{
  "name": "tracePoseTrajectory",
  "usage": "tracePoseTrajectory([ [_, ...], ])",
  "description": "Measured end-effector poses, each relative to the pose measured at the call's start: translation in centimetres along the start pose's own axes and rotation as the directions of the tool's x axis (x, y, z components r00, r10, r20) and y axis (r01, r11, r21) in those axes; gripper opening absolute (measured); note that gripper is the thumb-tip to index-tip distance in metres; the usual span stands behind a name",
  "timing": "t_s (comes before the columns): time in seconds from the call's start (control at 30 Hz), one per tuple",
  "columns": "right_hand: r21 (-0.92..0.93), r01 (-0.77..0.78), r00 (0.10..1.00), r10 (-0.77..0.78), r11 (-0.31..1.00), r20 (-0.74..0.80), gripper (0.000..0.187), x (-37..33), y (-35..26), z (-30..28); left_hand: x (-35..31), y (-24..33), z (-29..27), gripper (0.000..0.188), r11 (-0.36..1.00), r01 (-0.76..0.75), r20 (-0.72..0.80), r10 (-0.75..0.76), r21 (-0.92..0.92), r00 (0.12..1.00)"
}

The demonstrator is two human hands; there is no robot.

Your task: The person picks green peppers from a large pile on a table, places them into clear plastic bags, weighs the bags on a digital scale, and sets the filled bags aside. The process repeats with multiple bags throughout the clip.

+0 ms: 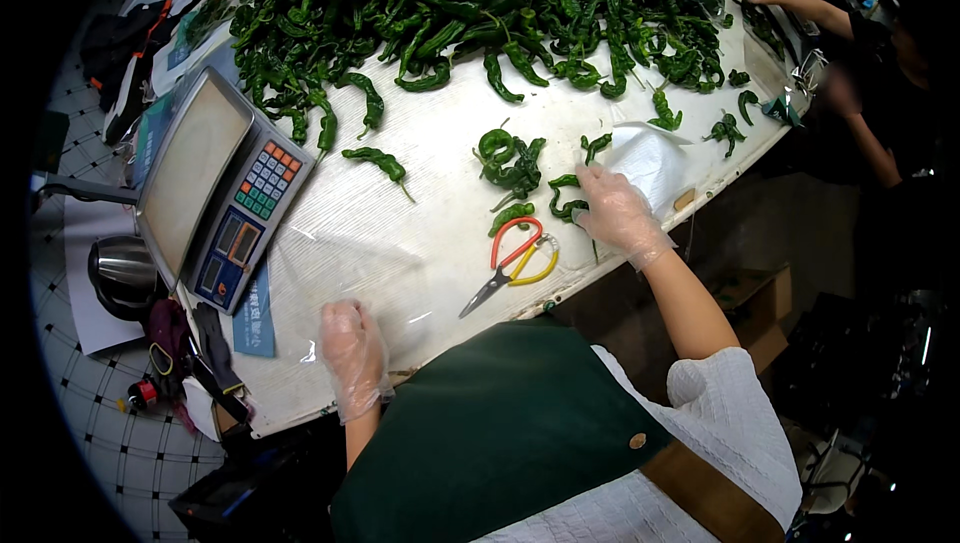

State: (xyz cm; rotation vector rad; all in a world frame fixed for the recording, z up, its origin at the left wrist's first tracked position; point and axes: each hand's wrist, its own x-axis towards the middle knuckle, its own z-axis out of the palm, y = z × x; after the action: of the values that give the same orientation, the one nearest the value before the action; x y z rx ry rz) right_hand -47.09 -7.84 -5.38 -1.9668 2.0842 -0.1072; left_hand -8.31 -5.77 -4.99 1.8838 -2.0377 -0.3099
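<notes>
One clear bag (350,255) by the curled left hand (352,345), one pair of scissors (499,277), peppers (562,183) at the right hand (618,211), grips unclear, along the table's (290,373) near edge; one print-keyed scale (238,183), left edge

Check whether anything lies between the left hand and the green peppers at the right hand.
Yes: scissors with red and yellow handles lie on the table between the left hand and those peppers.
</notes>
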Motion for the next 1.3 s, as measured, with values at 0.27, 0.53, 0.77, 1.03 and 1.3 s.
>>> tracePoseTrajectory([
  [0.27,-0.138,-0.027,0.990,0.046,0.990,0.135,0.059,2.9,0.8,1.0,0.0,-0.1,-0.6,0.006,0.998,-0.002,0.005,0.001,0.056,1.000],
  [0.53,0.453,-0.094,0.995,0.105,0.886,0.002,0.067,5.8,-3.1,-0.9,0.5,0.1,-0.6,0.006,0.995,0.083,-0.079,-0.079,0.049,0.994],
  [0.77,0.458,-0.088,0.970,0.181,0.884,-0.162,0.068,10.9,-7.8,5.2,1.2,1.0,-1.5,0.007,0.999,0.034,-0.076,-0.033,0.021,0.997],
  [1.03,0.971,-0.176,0.936,0.334,0.162,0.113,0.052,11.6,-5.3,4.3,1.0,0.3,-1.2,0.006,0.998,0.058,-0.075,-0.057,0.013,0.996],
  [1.3,0.229,-0.086,0.980,0.125,0.969,-0.158,0.054,14.0,-11.5,4.4,1.8,0.9,-1.5,0.012,1.000,0.028,-0.063,-0.028,-0.001,0.998],
])
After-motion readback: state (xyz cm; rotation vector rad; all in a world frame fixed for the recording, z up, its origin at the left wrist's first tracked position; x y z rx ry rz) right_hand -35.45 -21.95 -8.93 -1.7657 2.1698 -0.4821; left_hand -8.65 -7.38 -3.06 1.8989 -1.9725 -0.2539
